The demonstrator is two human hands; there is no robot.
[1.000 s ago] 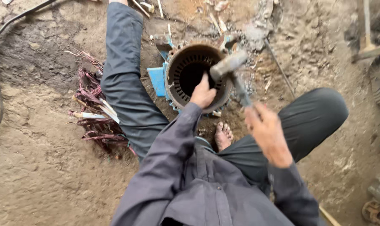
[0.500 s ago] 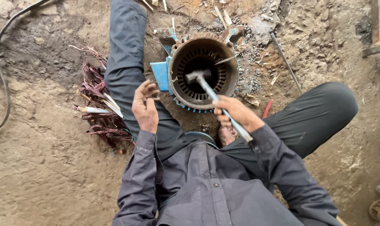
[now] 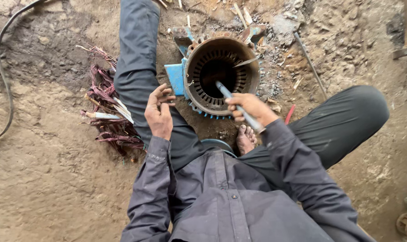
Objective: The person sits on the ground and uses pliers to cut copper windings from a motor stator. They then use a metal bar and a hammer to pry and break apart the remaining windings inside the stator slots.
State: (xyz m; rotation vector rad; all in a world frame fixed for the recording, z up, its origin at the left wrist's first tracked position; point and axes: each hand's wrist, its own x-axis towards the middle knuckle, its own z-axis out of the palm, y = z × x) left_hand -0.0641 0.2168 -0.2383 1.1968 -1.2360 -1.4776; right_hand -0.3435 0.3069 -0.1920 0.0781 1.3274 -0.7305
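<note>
I sit on a dirt floor with a round motor stator housing (image 3: 252, 76), rusty with a blue base, lying between my legs. My right hand (image 3: 248, 106) grips a hammer handle (image 3: 232, 98), and the tool's head reaches down into the slotted bore of the housing. My left hand (image 3: 159, 111) rests on my left thigh with its fingers spread, holding nothing. It lies just left of the housing's blue mounting foot (image 3: 174, 78). My bare foot (image 3: 246, 139) shows below the housing.
A heap of reddish copper winding wire (image 3: 107, 112) lies left of my leg. A thin metal rod (image 3: 310, 65) rests on the ground at right, a black cable (image 3: 4, 76) curves along the left edge, and scrap pieces (image 3: 243, 15) sit behind the housing.
My right hand swung the hammer down from above the housing into its bore. My left hand left the housing rim and settled on my thigh.
</note>
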